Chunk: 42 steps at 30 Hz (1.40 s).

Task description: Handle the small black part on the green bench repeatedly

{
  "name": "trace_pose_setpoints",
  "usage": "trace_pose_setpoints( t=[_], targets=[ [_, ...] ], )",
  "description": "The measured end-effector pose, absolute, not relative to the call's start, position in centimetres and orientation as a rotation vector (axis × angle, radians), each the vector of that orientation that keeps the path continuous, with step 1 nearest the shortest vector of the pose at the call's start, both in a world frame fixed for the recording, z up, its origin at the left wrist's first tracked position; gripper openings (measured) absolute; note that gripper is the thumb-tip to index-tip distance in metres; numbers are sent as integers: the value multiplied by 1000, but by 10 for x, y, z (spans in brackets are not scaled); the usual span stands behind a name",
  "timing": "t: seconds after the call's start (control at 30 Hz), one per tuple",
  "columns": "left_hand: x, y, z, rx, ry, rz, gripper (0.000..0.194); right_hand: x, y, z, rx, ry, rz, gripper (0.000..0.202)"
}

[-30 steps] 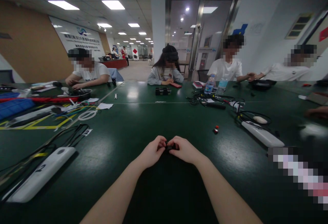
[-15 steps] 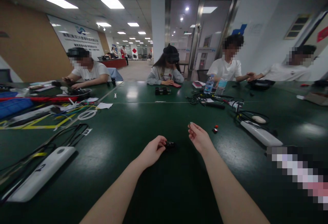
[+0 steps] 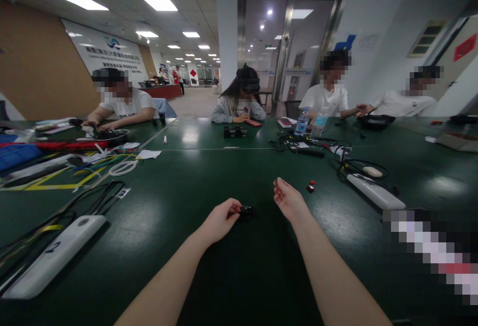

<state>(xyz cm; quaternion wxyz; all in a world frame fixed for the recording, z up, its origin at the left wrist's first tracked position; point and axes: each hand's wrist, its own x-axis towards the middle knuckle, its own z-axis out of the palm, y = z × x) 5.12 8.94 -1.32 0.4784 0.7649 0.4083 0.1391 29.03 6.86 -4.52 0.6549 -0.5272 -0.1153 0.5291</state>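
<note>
My left hand (image 3: 223, 219) is closed at the fingertips on one end of a small black cylindrical object (image 3: 245, 210) with pale markings, low over or on the table. What kind of object it is I cannot tell. To its right and a little farther off, my right hand (image 3: 289, 200) is raised in a pinch. A tiny pale bit shows at those fingertips, too small to name. Just right of that hand lies a small red and black piece (image 3: 310, 186) on the dark green table (image 3: 209, 176).
White power strips lie at left (image 3: 56, 259) and right (image 3: 375, 191), with black cables. Across the table sit several people, near two plastic bottles (image 3: 301, 123) and a black object (image 3: 235, 132). A coil of white cable (image 3: 123, 168) is on the left.
The whole view has shifted slightly, moving the background a little to the left. Both hands keep nearly the same pose, with no visible change in what they hold.
</note>
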Motion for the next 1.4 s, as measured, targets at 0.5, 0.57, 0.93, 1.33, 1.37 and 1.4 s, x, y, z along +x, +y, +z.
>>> trace_pose_setpoints(
  t=[0.5,0.57,0.93,1.33,1.37,1.4],
  targets=[
    [54,90,-13,1879,997,335,23,279,65,-40,-1212,-388,1244,26],
    [54,90,-13,1887,999,340,23,275,63,-37,-1239,-443,1249,29],
    [52,92,-15,1891,976,345,23,271,60,-32,-1380,-657,1192,34],
    [57,91,-13,1861,1047,398,27,252,54,-19,-1393,-1142,1316,33],
    [58,92,-14,1858,1045,403,28,250,53,-17,-1401,-1172,1339,31],
    [58,92,-15,1856,1044,409,29,248,52,-15,-1407,-1198,1362,30]
  ],
)
